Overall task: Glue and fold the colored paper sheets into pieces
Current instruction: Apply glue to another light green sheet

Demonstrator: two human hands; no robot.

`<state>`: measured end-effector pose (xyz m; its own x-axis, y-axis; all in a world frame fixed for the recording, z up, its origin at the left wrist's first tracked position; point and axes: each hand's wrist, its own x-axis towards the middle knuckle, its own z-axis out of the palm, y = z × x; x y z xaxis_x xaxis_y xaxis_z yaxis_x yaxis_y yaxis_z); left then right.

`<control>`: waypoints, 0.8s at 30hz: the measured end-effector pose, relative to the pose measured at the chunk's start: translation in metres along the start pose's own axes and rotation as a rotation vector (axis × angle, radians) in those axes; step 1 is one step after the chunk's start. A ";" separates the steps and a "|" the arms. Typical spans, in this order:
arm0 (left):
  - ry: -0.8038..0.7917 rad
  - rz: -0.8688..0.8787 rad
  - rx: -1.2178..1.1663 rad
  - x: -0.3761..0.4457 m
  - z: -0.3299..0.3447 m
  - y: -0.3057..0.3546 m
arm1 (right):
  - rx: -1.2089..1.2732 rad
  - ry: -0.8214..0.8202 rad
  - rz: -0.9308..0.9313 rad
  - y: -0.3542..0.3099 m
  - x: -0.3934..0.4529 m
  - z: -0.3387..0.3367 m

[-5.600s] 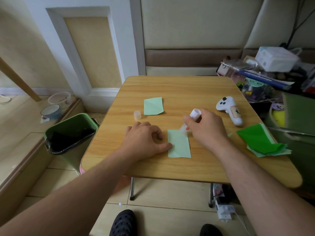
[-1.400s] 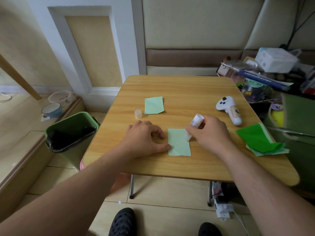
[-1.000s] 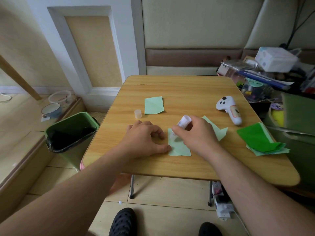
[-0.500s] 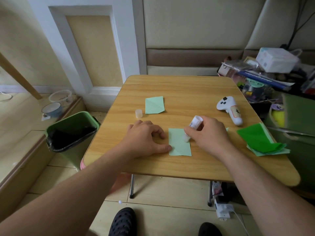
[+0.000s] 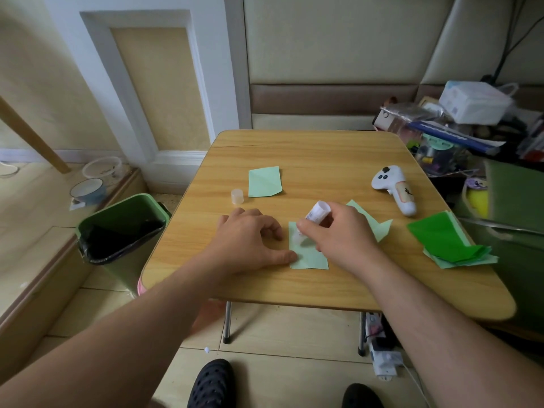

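Your left hand (image 5: 250, 242) lies relaxed, thumb pinning the pale green sheet (image 5: 309, 254) flat on the table (image 5: 323, 154) so it cannot slide; your right hand (image 5: 338, 234) pinches the glue stick (image 5: 316, 212), its tip angled onto the sheet's upper part.

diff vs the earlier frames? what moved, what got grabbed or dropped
The right hand has swept the glue stick back and forth over the light green sheet; half a second ago it was at the right edge, now it is back over the left part, uncovering a folded light green piece. Nothing grabbed or dropped. The left hand still pins the sheet; the cap and the far folded piece are unmoved.
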<state>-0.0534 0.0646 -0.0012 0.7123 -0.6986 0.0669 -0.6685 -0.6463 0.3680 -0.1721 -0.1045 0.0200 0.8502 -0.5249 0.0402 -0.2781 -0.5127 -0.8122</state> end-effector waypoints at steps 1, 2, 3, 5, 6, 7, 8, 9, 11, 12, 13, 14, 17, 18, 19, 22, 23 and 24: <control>-0.002 0.000 -0.003 0.000 0.000 0.000 | -0.007 -0.010 -0.005 0.000 0.000 0.002; -0.005 0.000 -0.007 0.000 -0.001 0.000 | -0.015 -0.016 -0.009 0.001 0.000 0.003; -0.009 0.001 -0.008 0.000 -0.001 0.000 | -0.021 -0.018 -0.011 0.001 0.000 0.004; -0.015 -0.001 -0.003 0.001 -0.001 0.000 | -0.036 -0.017 -0.008 0.002 0.001 0.002; -0.018 -0.002 0.002 0.001 -0.001 0.000 | -0.044 -0.013 -0.006 0.003 0.002 0.000; -0.021 -0.002 0.006 0.001 -0.001 0.000 | -0.055 -0.007 -0.006 0.004 0.002 -0.002; -0.023 -0.001 0.007 0.001 0.000 -0.001 | -0.073 0.003 -0.011 0.005 0.002 -0.004; -0.022 -0.002 0.004 0.001 0.000 -0.001 | -0.097 0.016 -0.016 0.005 0.002 -0.007; -0.024 -0.002 0.002 0.001 -0.001 -0.002 | -0.133 0.037 -0.024 0.005 0.001 -0.011; -0.027 0.001 0.005 0.002 0.000 -0.002 | -0.143 0.042 -0.027 0.006 0.001 -0.013; -0.029 0.003 0.007 0.002 0.000 -0.002 | -0.151 0.043 -0.027 0.006 0.001 -0.015; -0.029 0.004 0.008 0.002 0.000 -0.002 | -0.160 0.044 -0.023 0.007 0.001 -0.017; -0.027 0.005 0.002 0.002 0.000 -0.002 | -0.201 0.057 -0.009 0.006 0.001 -0.022; -0.028 0.007 0.005 0.002 -0.001 -0.001 | -0.212 0.060 -0.011 0.005 0.000 -0.024; -0.032 0.007 0.008 0.002 -0.001 -0.001 | -0.219 0.060 -0.014 0.003 -0.001 -0.025; -0.034 0.009 0.012 0.001 -0.001 -0.001 | -0.230 0.068 -0.017 0.000 -0.003 -0.027; -0.033 0.012 0.014 0.001 -0.002 -0.001 | -0.223 0.078 -0.017 0.000 -0.003 -0.026; -0.033 0.014 0.017 0.001 -0.002 -0.001 | -0.200 0.091 -0.012 -0.001 -0.003 -0.024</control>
<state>-0.0516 0.0652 0.0000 0.6957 -0.7171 0.0417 -0.6821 -0.6413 0.3514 -0.1850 -0.1189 0.0349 0.8127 -0.5724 0.1090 -0.3590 -0.6393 -0.6800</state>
